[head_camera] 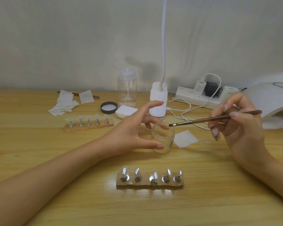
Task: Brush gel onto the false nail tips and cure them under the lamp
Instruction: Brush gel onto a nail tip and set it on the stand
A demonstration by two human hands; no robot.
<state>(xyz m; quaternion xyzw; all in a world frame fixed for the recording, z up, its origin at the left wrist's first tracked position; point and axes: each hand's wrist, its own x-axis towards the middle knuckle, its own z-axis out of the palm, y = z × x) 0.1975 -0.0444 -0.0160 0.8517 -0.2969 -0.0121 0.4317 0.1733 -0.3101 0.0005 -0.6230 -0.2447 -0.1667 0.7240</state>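
Note:
A small clear gel jar (163,139) stands open on the wooden table (55,160). My left hand (132,129) holds it between the thumb at its near side and curled fingers at its rim, with the index finger raised. My right hand (235,126) pinches a brown brush (211,119), whose bristle tip hovers at the jar's right rim. A wooden holder (149,185) with several clear false nail tips (124,171) on metal stands lies in front of me. A second holder (88,126) with several tips sits at the back left. The white curing lamp (276,101) is at the right edge.
The jar's black lid (109,107), a clear pump bottle (127,88), a white desk-lamp base (158,100) and a power strip (203,97) with cables stand behind the jar. White wipes (64,103) lie at the back left, one wipe (185,139) right of the jar.

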